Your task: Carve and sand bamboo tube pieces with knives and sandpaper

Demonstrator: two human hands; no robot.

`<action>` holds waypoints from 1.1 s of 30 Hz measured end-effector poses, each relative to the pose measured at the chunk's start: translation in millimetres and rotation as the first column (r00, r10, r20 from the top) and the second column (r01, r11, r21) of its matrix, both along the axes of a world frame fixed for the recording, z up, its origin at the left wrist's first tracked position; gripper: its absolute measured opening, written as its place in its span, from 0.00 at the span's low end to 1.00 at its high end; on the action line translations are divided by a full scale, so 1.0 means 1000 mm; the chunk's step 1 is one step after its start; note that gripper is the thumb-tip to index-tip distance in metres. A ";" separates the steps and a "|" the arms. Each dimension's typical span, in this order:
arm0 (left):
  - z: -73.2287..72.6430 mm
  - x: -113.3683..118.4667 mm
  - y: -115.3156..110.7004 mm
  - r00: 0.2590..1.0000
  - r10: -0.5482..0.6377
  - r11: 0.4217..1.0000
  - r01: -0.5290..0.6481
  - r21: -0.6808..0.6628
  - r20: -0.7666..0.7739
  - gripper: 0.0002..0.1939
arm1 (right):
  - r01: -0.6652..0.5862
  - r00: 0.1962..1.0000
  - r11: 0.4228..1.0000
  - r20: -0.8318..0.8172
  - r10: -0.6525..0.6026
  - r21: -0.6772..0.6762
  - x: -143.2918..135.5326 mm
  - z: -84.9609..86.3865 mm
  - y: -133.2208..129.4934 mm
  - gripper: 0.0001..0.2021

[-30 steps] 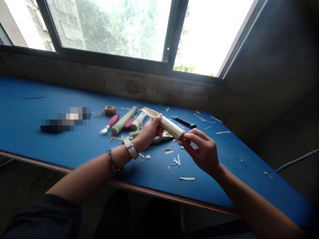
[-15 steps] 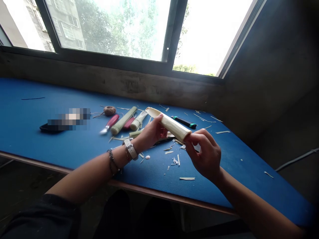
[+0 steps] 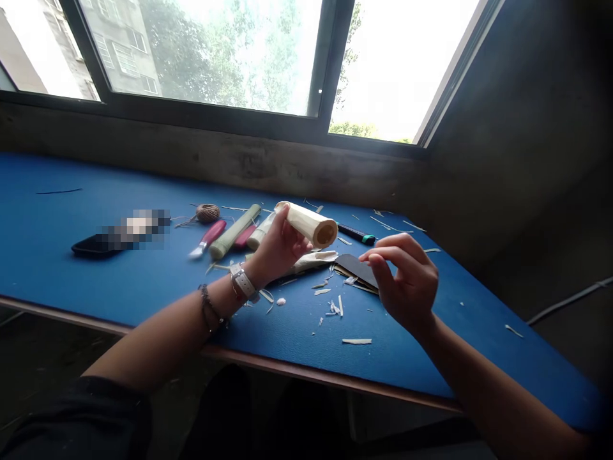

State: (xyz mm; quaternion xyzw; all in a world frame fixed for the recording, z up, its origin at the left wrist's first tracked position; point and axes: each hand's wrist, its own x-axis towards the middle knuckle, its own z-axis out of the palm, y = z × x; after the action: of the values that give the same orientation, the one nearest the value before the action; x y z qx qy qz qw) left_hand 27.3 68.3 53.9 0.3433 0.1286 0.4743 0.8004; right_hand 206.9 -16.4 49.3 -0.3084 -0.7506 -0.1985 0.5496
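My left hand grips a pale, peeled bamboo tube above the table. The tube's hollow round end faces me and to the right, and its far end is partly behind my fingers. To the right, my right hand is off the tube, fingers loosely bent, with nothing visible in them. Below that hand lies a dark folded sheet with a brown underside. A cut pale bamboo piece rests under my left hand.
On the blue table lie a green bamboo length, a red-handled knife, a second red handle, a twine ball, a black-and-green cutter and a phone. Shavings are scattered about. A window stands behind.
My right hand has come away from the tube's near end and moved slightly right. My left hand has turned the tube so its hollow end shows, uncovering the dark sheet.
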 end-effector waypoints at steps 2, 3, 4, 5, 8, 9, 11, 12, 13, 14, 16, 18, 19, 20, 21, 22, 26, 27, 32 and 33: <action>0.001 0.001 -0.002 1.000 0.005 1.000 -0.006 -0.013 -0.016 0.18 | 0.060 0.998 0.998 0.007 -0.060 -0.002 0.001 0.000 0.004 0.04; 0.001 0.001 -0.002 1.000 0.008 1.000 -0.009 -0.022 -0.026 0.18 | 0.083 0.997 0.997 0.001 -0.083 -0.010 0.001 -0.001 0.005 0.03; 0.001 0.001 -0.003 0.999 0.011 0.999 -0.012 -0.031 -0.034 0.19 | 0.098 0.995 0.995 -0.008 -0.098 -0.024 0.001 -0.001 0.005 0.04; 0.001 0.001 -0.003 0.999 0.012 0.999 -0.014 -0.040 -0.041 0.20 | 0.106 0.994 0.993 -0.017 -0.107 -0.042 0.001 -0.002 0.005 0.04; 0.001 0.000 -0.002 0.999 0.013 0.999 -0.015 -0.049 -0.037 0.21 | 0.114 0.993 0.990 -0.018 -0.116 -0.085 0.000 -0.004 0.004 0.04; 0.001 0.000 -0.003 0.999 0.011 0.999 -0.013 -0.048 -0.030 0.21 | 0.112 0.993 0.990 -0.009 -0.114 -0.090 0.000 -0.004 0.004 0.04; 0.002 0.000 -0.003 1.000 0.006 0.999 -0.007 -0.043 -0.023 0.21 | 0.101 0.995 0.990 0.019 -0.099 -0.096 0.001 -0.005 0.005 0.02; 0.002 0.000 -0.004 1.000 0.002 0.999 -0.003 -0.040 -0.026 0.20 | 0.093 0.995 0.990 0.033 -0.090 -0.108 0.001 -0.006 0.005 0.01; 0.003 0.000 -0.005 0.999 -0.004 0.999 0.003 -0.037 -0.032 0.20 | 0.087 0.996 0.988 0.046 -0.082 -0.125 0.001 -0.006 0.005 0.02; 0.004 0.000 -0.006 0.999 -0.012 0.999 0.011 -0.034 -0.038 0.20 | 0.085 0.995 0.986 0.058 -0.078 -0.143 0.001 -0.006 0.005 0.03; 0.004 0.000 -0.008 0.998 -0.031 0.999 0.030 -0.023 -0.050 0.20 | 0.092 0.993 0.982 0.083 -0.079 -0.166 0.002 -0.007 0.006 0.07; 0.003 -0.001 -0.009 0.998 -0.048 0.999 0.048 -0.004 -0.052 0.20 | 0.115 0.988 0.980 0.120 -0.096 -0.163 0.002 -0.007 0.006 0.13; 0.003 -0.001 -0.009 0.997 -0.056 0.998 0.057 0.010 -0.050 0.21 | 0.125 0.984 0.980 0.145 -0.102 -0.157 0.002 -0.008 0.007 0.15; 0.002 -0.001 -0.009 0.997 -0.065 0.998 0.066 0.022 -0.050 0.21 | 0.129 0.980 0.980 0.168 -0.103 -0.152 0.003 -0.008 0.007 0.17; 0.002 -0.001 -0.009 0.996 -0.071 0.997 0.072 0.031 -0.049 0.21 | 0.128 0.978 0.980 0.187 -0.098 -0.153 0.003 -0.008 0.008 0.18; 0.002 -0.002 -0.009 0.996 -0.076 0.996 0.078 0.034 -0.048 0.21 | 0.123 0.976 0.980 0.196 -0.091 -0.156 0.003 -0.009 0.009 0.17; 0.002 -0.002 -0.009 0.994 -0.092 0.996 0.093 0.010 -0.051 0.21 | 0.095 0.983 0.986 0.168 -0.071 -0.140 0.002 -0.009 0.010 0.02; 0.002 -0.002 -0.009 0.994 -0.092 0.996 0.093 0.001 -0.059 0.20 | 0.063 0.984 0.992 0.171 -0.044 -0.107 0.001 -0.009 0.010 0.03; -0.005 0.004 -0.005 0.998 -0.036 0.999 0.037 0.006 -0.059 0.17 | -0.064 0.954 0.992 0.300 0.030 0.106 0.000 -0.009 0.003 0.15; -0.007 0.005 -0.004 0.998 -0.026 1.000 0.027 0.013 -0.057 0.16 | -0.032 0.948 0.993 0.318 -0.006 0.114 -0.001 -0.009 0.002 0.16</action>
State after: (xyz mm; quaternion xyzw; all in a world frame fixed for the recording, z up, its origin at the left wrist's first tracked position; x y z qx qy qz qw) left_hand 32.5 64.5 47.0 0.3640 0.1433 0.4546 0.8002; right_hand 206.3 -14.0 40.5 -0.2345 -0.8183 -0.2858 0.4401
